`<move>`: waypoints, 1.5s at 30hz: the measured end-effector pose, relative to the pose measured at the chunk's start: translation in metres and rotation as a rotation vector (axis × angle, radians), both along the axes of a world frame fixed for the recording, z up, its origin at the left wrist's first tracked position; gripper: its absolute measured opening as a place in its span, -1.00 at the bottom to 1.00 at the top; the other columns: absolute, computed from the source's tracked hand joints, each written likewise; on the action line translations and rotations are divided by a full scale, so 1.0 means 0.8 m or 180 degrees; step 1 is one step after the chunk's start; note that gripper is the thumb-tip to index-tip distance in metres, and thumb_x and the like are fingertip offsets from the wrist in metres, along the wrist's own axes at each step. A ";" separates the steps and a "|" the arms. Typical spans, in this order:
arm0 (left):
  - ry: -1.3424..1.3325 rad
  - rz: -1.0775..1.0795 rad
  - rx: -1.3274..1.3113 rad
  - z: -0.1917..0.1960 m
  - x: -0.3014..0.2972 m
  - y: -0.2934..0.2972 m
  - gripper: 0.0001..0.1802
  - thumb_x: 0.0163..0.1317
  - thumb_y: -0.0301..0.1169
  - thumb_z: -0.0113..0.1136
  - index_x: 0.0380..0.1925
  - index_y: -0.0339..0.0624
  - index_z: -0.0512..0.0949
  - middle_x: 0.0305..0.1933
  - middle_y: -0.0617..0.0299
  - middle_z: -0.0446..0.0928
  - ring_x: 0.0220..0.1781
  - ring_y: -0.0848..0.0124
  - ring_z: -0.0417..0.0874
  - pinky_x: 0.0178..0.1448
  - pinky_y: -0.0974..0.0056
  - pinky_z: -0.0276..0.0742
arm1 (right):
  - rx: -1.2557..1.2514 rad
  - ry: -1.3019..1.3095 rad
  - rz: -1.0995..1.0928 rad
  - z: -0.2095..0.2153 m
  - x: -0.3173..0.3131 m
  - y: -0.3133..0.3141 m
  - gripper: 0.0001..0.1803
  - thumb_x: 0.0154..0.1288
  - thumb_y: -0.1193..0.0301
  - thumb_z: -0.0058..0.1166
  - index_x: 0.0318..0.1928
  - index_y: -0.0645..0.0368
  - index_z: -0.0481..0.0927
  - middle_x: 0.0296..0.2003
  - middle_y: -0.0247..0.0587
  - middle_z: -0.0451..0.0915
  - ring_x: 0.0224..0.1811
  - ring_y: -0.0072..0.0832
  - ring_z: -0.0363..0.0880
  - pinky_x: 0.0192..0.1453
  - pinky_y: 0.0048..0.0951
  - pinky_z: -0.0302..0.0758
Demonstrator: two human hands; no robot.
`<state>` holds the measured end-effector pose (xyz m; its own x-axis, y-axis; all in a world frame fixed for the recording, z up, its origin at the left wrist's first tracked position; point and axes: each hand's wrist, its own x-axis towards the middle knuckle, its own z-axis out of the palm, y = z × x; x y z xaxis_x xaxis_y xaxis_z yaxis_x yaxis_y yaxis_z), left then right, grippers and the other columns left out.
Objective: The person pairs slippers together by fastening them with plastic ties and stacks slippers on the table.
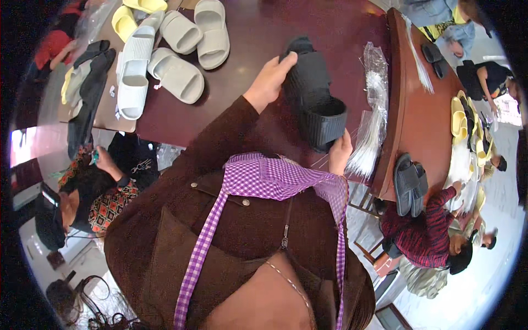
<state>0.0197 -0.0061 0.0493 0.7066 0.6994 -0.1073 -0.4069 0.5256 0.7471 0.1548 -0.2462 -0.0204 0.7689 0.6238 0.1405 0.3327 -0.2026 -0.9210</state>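
Black slide sandals (311,82) with ribbed sides are held up in front of me, over the table. They look like a pair laid together, though the overlap makes this hard to tell. My left hand (269,80) grips their far left side, thumb on top and the other fingers hidden beneath. At the near right end, my right hand (341,153) is closed on the edge by the strap, its fingers partly hidden. Just right of the sandals lies a bundle of thin white plastic ties (367,143), partly inside a clear plastic bag (376,71).
Several grey slides (176,74), white slides (133,77) and yellow slides (124,23) lie left on the dark red table (247,22). Right, a brown table (418,110) bears black slides (410,184), more ties (419,55) and yellow slides (458,115). People work on both sides.
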 end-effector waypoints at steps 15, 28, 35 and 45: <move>0.1431 0.1903 0.2063 -0.055 -0.086 0.091 -0.67 0.17 -0.27 0.03 -0.29 -0.39 0.52 -0.30 0.21 0.51 -0.28 0.40 0.48 -0.19 0.30 0.38 | -0.1082 -0.0679 0.0152 0.059 0.030 -0.052 -0.67 0.27 0.52 -0.18 0.01 0.36 0.46 -0.14 -0.15 0.54 -0.09 -0.50 0.44 0.03 -0.50 0.35; 0.0800 0.0739 0.0567 -0.047 -0.084 0.129 -0.62 0.17 -0.24 0.10 -0.15 -0.35 0.48 -0.21 0.22 0.54 -0.23 0.42 0.52 -0.12 0.33 0.41 | -0.1350 -0.1026 0.1437 0.224 0.132 0.037 -0.70 0.17 0.48 -0.01 -0.08 0.33 0.54 -0.13 -0.14 0.58 -0.02 -0.45 0.48 0.11 -0.49 0.32; 0.1799 0.1474 0.2222 -0.066 -0.070 0.082 -0.57 0.19 -0.21 0.08 -0.08 -0.37 0.46 -0.14 0.13 0.53 -0.17 0.36 0.53 -0.08 0.31 0.43 | 0.0512 -0.1133 -0.0105 0.213 0.117 0.086 -0.78 0.16 0.45 0.04 -0.22 0.32 0.59 -0.30 -0.25 0.61 -0.23 -0.55 0.52 -0.11 -0.54 0.43; 0.2404 0.1091 0.2510 -0.128 -0.102 0.007 -0.71 0.13 -0.39 0.11 -0.16 -0.29 0.50 -0.20 0.07 0.55 -0.19 0.34 0.57 -0.09 0.31 0.47 | -0.1746 0.0402 -0.0521 -0.024 0.138 -0.052 -0.69 0.09 0.25 0.13 -0.33 0.28 0.63 -0.66 -0.37 0.47 -0.65 -0.66 0.40 -0.59 -0.57 0.35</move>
<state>-0.0619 -0.0003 -0.0529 0.4073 0.9039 0.1308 0.2546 -0.2499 0.9342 0.2650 -0.2875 -0.0399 0.8511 0.4512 -0.2685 0.1513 -0.7005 -0.6974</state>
